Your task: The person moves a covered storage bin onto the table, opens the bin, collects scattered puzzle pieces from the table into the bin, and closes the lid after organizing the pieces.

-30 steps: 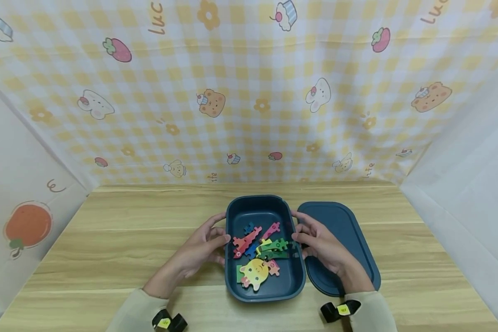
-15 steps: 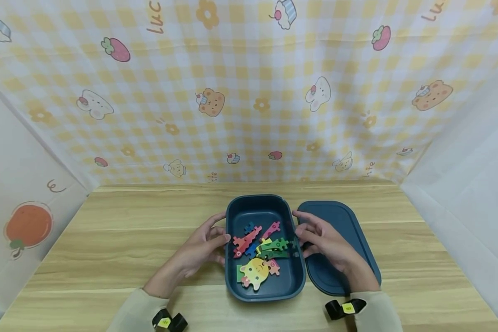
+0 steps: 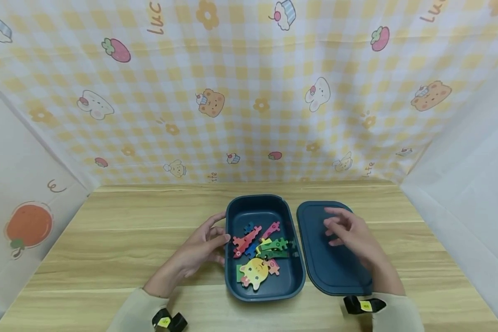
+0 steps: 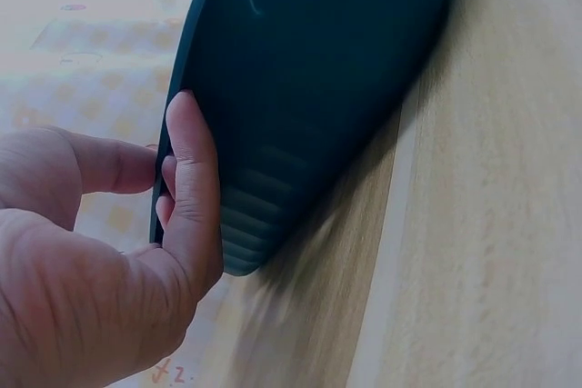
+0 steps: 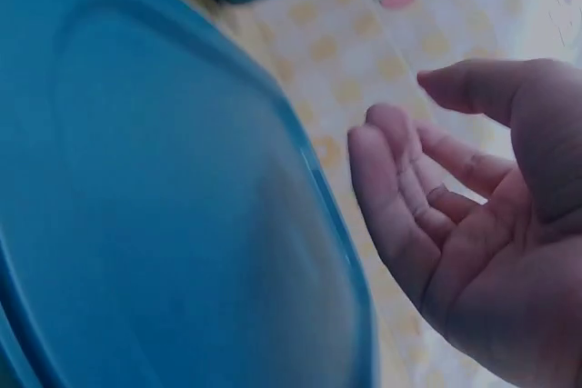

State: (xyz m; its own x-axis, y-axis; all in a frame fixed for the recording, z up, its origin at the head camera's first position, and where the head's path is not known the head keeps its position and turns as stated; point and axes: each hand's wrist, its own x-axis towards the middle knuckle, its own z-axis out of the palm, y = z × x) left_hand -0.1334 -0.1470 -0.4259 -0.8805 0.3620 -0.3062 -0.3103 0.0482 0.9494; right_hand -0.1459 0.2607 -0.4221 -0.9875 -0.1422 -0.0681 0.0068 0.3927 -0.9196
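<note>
A dark blue plastic box stands open-topped on the table. Inside lie several colourful puzzle pieces: a yellow animal-head piece, a red piece, a green piece and others overlapping. My left hand holds the box's left side, thumb at the rim and fingers along the outer wall, as the left wrist view shows of the box wall. Over the matching lid, lying flat right of the box, hovers my right hand. Its fingers are loosely bent with nothing between them, also in the right wrist view.
The wooden table extends around the box and lid. A yellow checked cloth hangs behind it, with white panels at both sides. A black strap device sits at my right cuff, another black device at the left.
My right hand has let go of the box's right side and moved right, over the lid. The left hand, box and puzzle pieces stay where they were.
</note>
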